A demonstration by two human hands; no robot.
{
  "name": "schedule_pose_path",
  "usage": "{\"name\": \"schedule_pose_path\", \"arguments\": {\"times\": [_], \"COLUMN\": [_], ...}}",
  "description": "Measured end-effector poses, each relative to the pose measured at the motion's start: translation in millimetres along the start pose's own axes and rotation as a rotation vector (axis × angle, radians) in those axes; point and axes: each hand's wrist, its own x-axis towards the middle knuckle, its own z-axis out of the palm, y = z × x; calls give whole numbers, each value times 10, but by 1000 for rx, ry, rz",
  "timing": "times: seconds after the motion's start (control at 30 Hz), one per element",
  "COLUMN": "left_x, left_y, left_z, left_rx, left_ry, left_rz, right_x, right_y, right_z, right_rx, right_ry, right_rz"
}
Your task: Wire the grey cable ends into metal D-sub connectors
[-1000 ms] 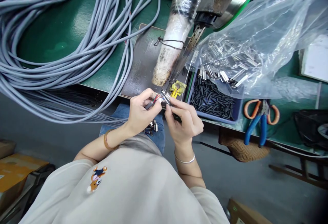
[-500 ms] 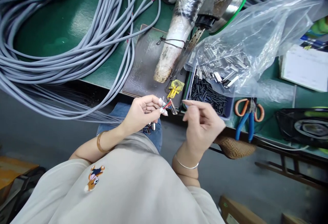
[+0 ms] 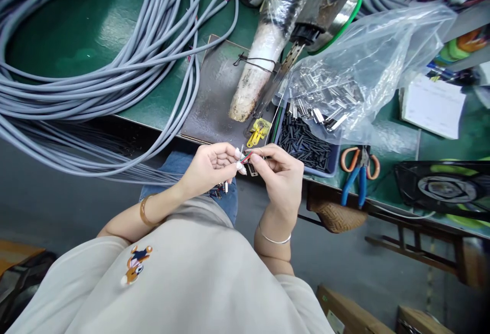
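Green is the work surface I am inspecting: the bench point(image 3: 88, 43) is carrying a heavy spread of grey cables point(image 3: 161, 33) on its left side. To the right, a clear plastic bag point(image 3: 406, 53) is holding loose metal parts and is lying partly over a blue tray point(image 3: 335, 158). The pliers point(image 3: 362, 183) are resting just beside that tray, their handles overhanging the bench edge. At the near edge, both hands are working together. The left hand point(image 3: 210, 165) is pinching coloured wires point(image 3: 245, 157) between its fingertips; the right hand point(image 3: 281, 176) is bringing thumb and forefinger up to the wires' far end, though I cannot tell whether it is gripping them. The metal connector point(image 3: 252, 170) is sitting just below the right fingertips, partly hidden. The right hand's return is the latest change, and in my judgement it is putting both hands back on the same piece. Against the frame half a second ago, the right hand is no longer standing apart beside the tray, the connector is showing less of itself, and the left hand is keeping much the same pinch.
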Motion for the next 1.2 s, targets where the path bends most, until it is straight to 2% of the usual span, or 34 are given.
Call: {"name": "schedule_pose_path", "arguments": {"times": [0.43,0.63,0.7,0.77,0.87,0.97,1.07,1.2], "left_x": [8,5,0,-3,-2,-5,-16,-35], "left_y": [6,-23,-50,-88,-151,-204,-241,-261], "left_z": [-43,-54,-53,-49,-48,-56,-70,-91], "left_rx": [-21,44,92,196,370,375,303,274], "left_ry": [-90,-113,-105,-57,23,51,63,46], "left_rz": [-81,-73,-40,47,203,296,388,467], "right_x": [20,33,22,-12,-93,-171,-227,-282], "right_y": [21,6,-30,-73,-104,-61,23,134], "right_z": [-46,-81,-79,-57,-3,25,6,-33], "right_rx": [59,-51,-137,-291,-618,-804,-806,-704], "right_ry": [-91,-125,-131,-105,-43,-17,12,57], "right_rz": [82,20,-44,-174,-479,-736,-835,-855]}}
